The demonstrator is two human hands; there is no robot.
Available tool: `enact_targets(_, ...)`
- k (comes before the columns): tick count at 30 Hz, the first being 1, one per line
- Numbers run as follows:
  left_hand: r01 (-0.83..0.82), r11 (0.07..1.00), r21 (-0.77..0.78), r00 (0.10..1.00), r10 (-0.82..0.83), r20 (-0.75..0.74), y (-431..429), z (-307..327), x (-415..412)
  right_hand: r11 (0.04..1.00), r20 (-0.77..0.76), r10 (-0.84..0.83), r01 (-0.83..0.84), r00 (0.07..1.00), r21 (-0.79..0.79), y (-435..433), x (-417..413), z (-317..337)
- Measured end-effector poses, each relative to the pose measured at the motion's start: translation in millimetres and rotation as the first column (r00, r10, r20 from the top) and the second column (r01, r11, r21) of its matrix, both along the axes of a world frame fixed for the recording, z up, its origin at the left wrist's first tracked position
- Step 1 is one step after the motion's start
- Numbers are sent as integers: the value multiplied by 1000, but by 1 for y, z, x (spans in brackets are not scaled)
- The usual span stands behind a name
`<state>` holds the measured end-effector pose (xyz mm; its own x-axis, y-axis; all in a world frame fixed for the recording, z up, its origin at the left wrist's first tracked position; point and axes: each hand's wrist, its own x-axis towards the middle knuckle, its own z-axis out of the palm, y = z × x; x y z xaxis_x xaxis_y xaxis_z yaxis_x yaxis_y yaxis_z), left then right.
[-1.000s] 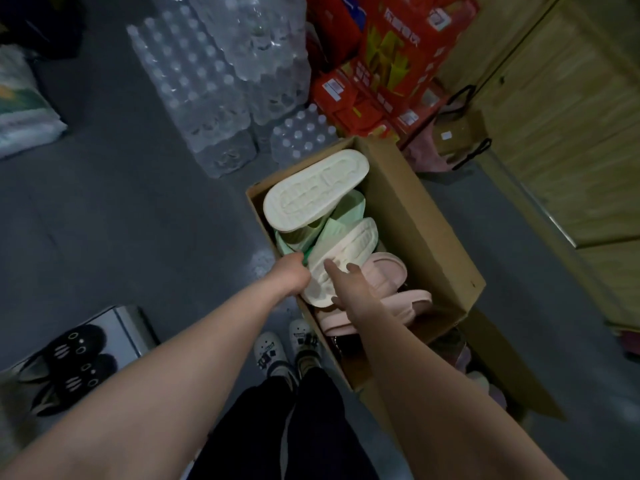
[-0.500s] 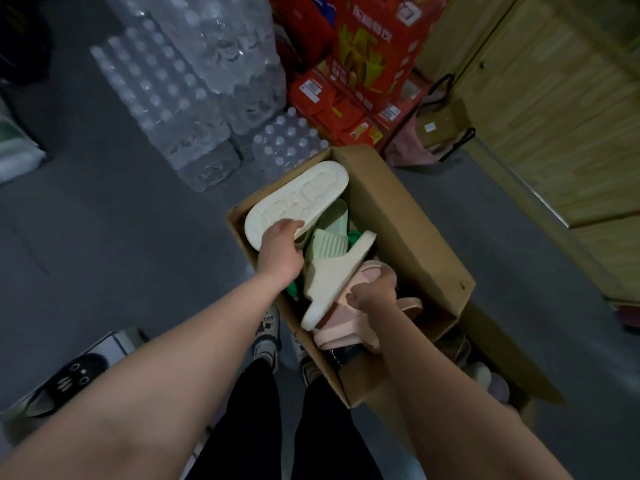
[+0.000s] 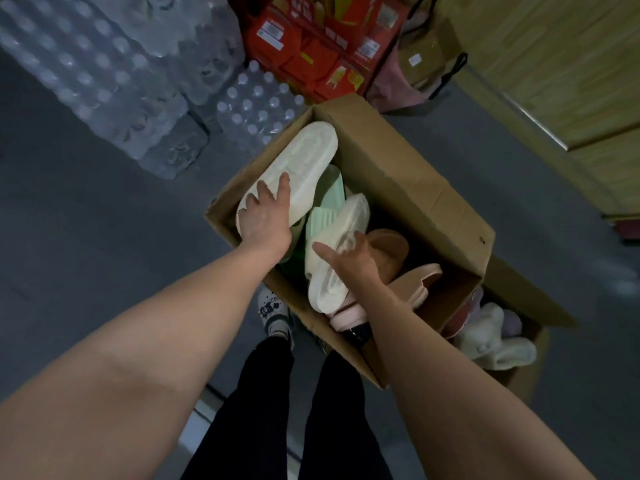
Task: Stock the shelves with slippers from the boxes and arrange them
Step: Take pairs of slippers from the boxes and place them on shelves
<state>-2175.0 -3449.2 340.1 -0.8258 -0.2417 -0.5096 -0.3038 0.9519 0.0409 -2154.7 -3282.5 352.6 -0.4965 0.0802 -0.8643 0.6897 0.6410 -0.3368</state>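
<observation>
Both bare forearms extend forward and downward, converging. Left hand [image 3: 266, 216]: palm down, fingers spread and straight, resting flat on the large cream slipper [image 3: 308, 161]. Right hand [image 3: 351, 258]: thumb extended, blurred fingers [image 3: 349, 239] curled over the edge of the smaller cream slipper [image 3: 329, 282], holding it. The legs stand below, between the arms.

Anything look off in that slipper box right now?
The cardboard box is a jumble: two cream slippers sole-up at angles, a green slipper and pink slippers wedged around them. No damage visible.

Right hand [image 3: 354, 258] blurred, perhaps holding cream slipper [image 3: 329, 284].
</observation>
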Motion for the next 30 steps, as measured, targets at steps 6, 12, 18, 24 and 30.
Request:
enact_targets(6,33,980,197,996,-16,-89,-13,23,6,978,-7,188,-187,982,90,-20,7,4)
enact_targets(12,-82,864,497,983,151,-101,-17,43,20,988,-163,59,-34,985,152,-8,17,34)
enact_targets(18,-277,698,661,927,376,-8,-4,57,39,944,-186,-327,330,926,-18,35,21,66)
enact_targets(24,-562,253,787,710,636,302,26,72,44,797,-2,-587,578,810,-174,51,20,81)
enact_targets(30,-679,36,733,594,614,520,54,70,45,926,-19,-368,365,930,-96,68,23,86)
